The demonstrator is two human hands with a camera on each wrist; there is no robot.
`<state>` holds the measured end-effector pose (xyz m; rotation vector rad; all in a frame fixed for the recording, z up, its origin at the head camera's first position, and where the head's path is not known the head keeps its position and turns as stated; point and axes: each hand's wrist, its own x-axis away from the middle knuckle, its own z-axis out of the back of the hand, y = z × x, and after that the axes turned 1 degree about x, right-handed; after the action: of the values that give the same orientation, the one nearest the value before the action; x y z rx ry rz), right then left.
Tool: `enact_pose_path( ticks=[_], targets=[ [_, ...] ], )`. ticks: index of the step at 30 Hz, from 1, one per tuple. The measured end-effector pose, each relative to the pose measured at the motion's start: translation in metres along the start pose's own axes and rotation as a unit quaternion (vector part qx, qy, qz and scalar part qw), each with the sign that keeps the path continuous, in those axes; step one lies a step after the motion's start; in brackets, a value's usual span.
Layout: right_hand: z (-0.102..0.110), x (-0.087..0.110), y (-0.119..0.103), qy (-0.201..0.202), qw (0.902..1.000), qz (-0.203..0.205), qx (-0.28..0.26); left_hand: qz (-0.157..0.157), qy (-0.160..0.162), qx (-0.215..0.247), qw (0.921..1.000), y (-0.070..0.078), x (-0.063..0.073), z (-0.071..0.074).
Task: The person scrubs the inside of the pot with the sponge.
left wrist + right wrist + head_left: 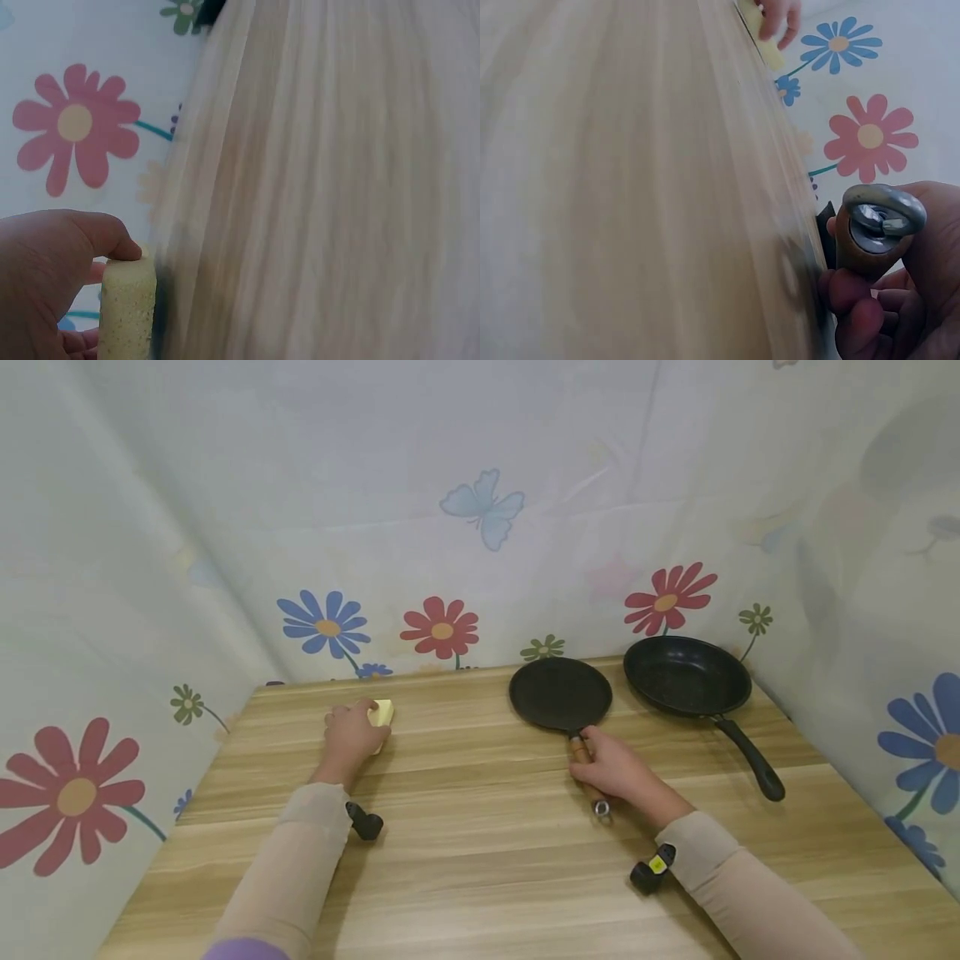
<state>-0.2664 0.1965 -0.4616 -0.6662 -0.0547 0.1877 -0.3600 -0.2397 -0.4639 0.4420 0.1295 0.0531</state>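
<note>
At the left of the table my left hand (349,737) grips a pale yellow sponge (382,714), thumb along its near side. In the left wrist view the sponge (127,307) shows its porous edge, with the fingers behind it partly hidden. My right hand (613,766) holds the wooden handle (579,750) of a flat black crepe pan (561,693), toward the back of the table. The right wrist view shows the handle's metal hanging ring (885,210) end-on, with fingers curled round the wood.
A deeper black frying pan (686,677) sits at the back right, its black handle (752,760) pointing toward the front right. The wood-grain table (465,860) ends at a flower-printed cloth wall (390,527) behind and at both sides.
</note>
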Motion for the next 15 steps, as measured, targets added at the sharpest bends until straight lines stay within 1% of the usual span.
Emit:
enact_pose_path(
  ticks=[4,7,11,15],
  targets=[
    [-0.004,-0.001,-0.002,-0.013,0.9998,0.007,-0.015,-0.020,0.002,0.011,0.9997,0.015,-0.001,-0.003],
    [-0.007,-0.002,-0.002,-0.020,0.9996,0.006,-0.022,-0.031,-0.003,0.025,0.9992,0.027,0.000,-0.004],
    [-0.010,-0.003,-0.003,-0.019,0.9996,0.016,-0.015,-0.047,-0.008,0.038,0.9981,0.044,0.002,-0.004],
    [-0.013,-0.005,-0.006,-0.022,0.9994,0.025,-0.003,-0.071,-0.005,0.048,0.9963,0.059,0.007,-0.004]
  ],
)
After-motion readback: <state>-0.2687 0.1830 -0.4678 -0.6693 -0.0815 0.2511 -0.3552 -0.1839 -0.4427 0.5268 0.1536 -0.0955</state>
